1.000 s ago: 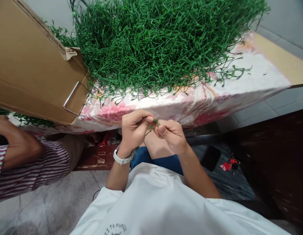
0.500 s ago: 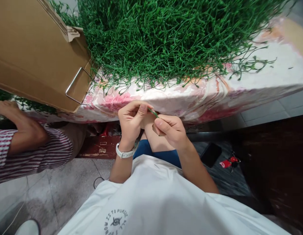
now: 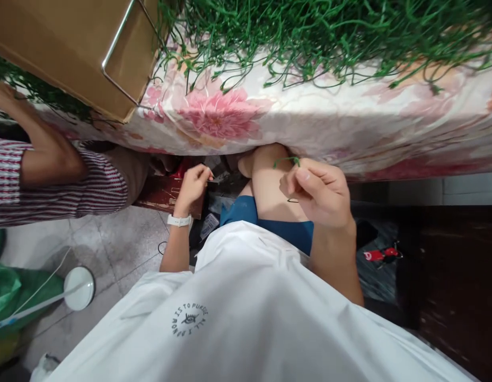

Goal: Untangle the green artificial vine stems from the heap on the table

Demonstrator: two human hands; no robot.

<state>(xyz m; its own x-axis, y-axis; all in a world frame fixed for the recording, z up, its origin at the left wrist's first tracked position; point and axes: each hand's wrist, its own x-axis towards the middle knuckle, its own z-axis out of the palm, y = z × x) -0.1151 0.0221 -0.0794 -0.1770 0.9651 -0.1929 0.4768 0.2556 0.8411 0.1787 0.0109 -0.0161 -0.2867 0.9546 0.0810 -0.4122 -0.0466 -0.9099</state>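
Note:
My right hand (image 3: 323, 191) is closed in a pinch on a thin green plastic stem (image 3: 284, 159), whose curved end pokes out to the left above my bare thigh. Low on the left, beside my knees, is my left hand (image 3: 193, 184), a white watch (image 3: 179, 220) on its wrist. Its fingers are curled together; a thin dark line shows near the fingertips, too small to name. A heap of similar green stems (image 3: 309, 37) lies on the floral tablecloth (image 3: 230, 116) ahead of both hands.
A cardboard box (image 3: 71, 48) with a metal wire handle (image 3: 117, 40) stands at the upper left. Beyond it, a co-worker's arm (image 3: 51, 143) reaches toward more greenery. Red-tagged keys (image 3: 383, 255) lie on a dark surface to my right. A green bag (image 3: 23, 292) sits on the floor.
My hands have parted: the left went down and left, off the stem, while the right moved right with it. The view has tilted lower, showing more floor and less of the heap.

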